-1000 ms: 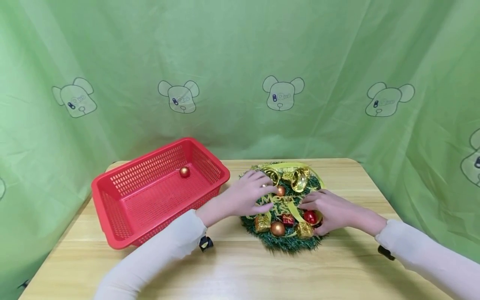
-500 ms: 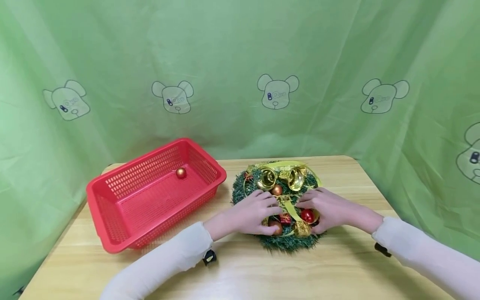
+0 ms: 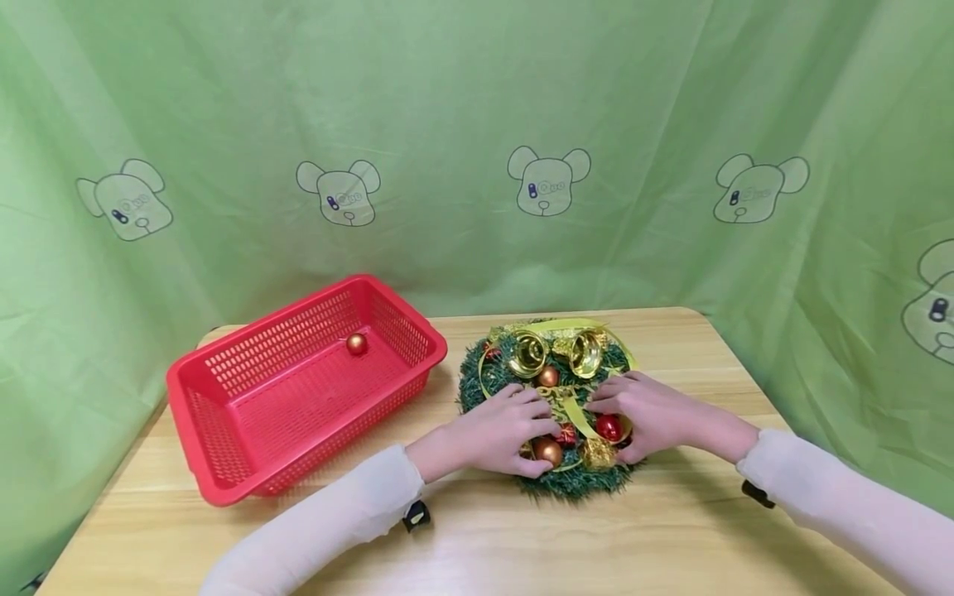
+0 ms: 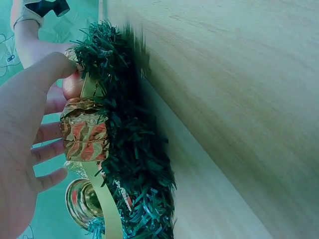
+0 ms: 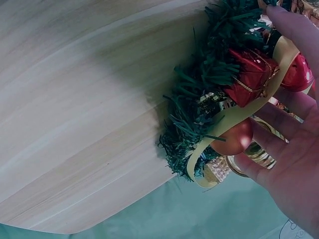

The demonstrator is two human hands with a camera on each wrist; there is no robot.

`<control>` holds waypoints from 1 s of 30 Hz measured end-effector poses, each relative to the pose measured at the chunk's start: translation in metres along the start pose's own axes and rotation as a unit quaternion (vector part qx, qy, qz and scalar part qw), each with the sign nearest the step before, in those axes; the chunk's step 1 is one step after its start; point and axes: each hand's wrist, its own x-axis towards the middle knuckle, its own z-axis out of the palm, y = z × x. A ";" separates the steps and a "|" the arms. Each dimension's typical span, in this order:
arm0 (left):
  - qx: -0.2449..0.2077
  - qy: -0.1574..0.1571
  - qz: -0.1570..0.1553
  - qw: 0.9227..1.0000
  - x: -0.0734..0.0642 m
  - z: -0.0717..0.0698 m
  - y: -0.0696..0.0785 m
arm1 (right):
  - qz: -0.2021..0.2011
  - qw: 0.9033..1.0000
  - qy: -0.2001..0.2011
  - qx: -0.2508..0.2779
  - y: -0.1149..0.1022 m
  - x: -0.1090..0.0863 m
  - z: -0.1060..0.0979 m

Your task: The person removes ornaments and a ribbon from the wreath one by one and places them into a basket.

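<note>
A green tinsel Christmas wreath (image 3: 477,385) lies on the table, trimmed with bells, baubles, small gift boxes and yellow ribbon. My left hand (image 3: 495,430) reaches over its near left side, thumb and index finger either side of a copper bauble (image 3: 547,451). In the left wrist view, the thumb touches that bauble and the other fingers spread behind a gold gift box (image 4: 85,134). My right hand (image 3: 656,418) rests on the wreath's right side, beside a red bauble (image 3: 609,427). Its extended fingers lie behind the ribbon (image 5: 232,117) in the right wrist view; some fingertips are hidden.
At left stands a red plastic basket (image 3: 305,447) with one gold bauble (image 3: 357,343) inside. Two gold bells (image 3: 529,354) sit at the wreath's far side, near an upper copper bauble (image 3: 547,377). A green curtain (image 3: 440,248) hangs behind the wooden table (image 3: 492,555).
My left hand has come down and towards me from the wreath's upper left to the near copper bauble. The right hand stays about where it was. The view has shifted slightly.
</note>
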 end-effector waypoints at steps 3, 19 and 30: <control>-0.003 -0.003 -0.003 1.000 0.000 0.000 0.000 | -0.002 1.000 0.003 0.000 0.001 0.000 0.000; -0.011 -0.003 -0.001 1.000 0.000 0.004 0.001 | 0.003 1.000 -0.002 0.002 0.001 0.000 0.001; -0.021 0.048 -0.006 0.999 -0.002 0.003 0.000 | -0.002 1.000 0.010 0.001 -0.001 -0.001 0.001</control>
